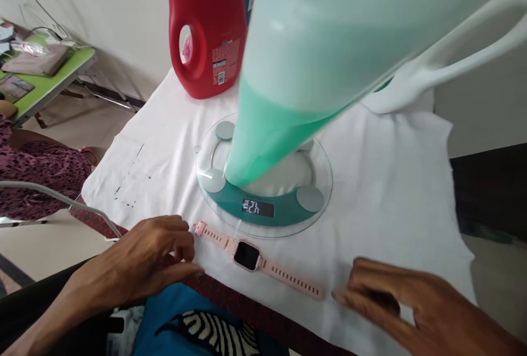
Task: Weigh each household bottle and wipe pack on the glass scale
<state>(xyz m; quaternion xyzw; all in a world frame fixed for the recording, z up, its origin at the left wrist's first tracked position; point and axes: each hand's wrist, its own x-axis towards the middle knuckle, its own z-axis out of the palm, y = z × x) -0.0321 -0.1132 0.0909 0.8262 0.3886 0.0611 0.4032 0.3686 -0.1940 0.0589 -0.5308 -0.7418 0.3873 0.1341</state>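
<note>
Head view: a pink smartwatch with a dark square face and soft perforated strap is seen laid flat and unbuckled on a white cloth, lower centre of the frame, between the two hands. The left hand, lower left, is rested at the cloth edge with fingers half curled and nothing held. Its fingertips are just beside the buckle end; contact cannot be told. The right hand, lower right, is held palm-down, fingers loosely spread, nothing gripped, near the holed strap end but apart from it. Just above the watch, a round glass scale with a teal band is loaded with a big translucent jug of green liquid; digits are lit but not legible. A red plastic detergent jug is placed upper centre. The watch is judged light, its strap floppy, its face scratch-prone; it is best taken by the case sides or by the strap close to the case.
</note>
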